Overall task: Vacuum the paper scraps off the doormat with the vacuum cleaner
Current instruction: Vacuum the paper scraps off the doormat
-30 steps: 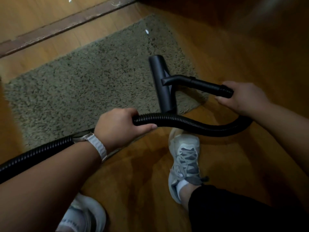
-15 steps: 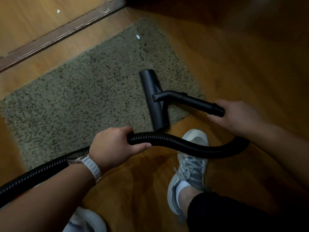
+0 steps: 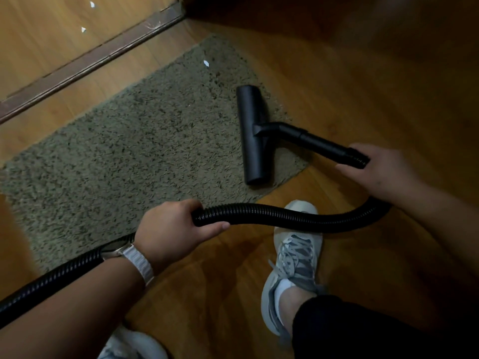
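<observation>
A shaggy olive doormat (image 3: 134, 156) lies on the wooden floor. One white paper scrap (image 3: 206, 63) sits near its far right corner. The black vacuum nozzle (image 3: 252, 136) rests on the mat's right end, its short tube running right into my right hand (image 3: 373, 169), which grips the tube's end where the hose joins. The black ribbed hose (image 3: 285, 217) loops from there under my right wrist and leftward. My left hand (image 3: 171, 234) grips the hose above the mat's near edge; a white watch strap is on that wrist.
A dark wooden threshold strip (image 3: 88, 60) runs diagonally beyond the mat, with two white scraps (image 3: 83, 29) on the lighter floor past it. My right shoe (image 3: 293, 265) stands on the floor just below the hose; my left shoe (image 3: 129, 345) shows at the bottom edge.
The nozzle has slid back toward the mat's right edge, away from the scrap. Both hands kept their grip, and the view shifted so more floor beyond the threshold shows.
</observation>
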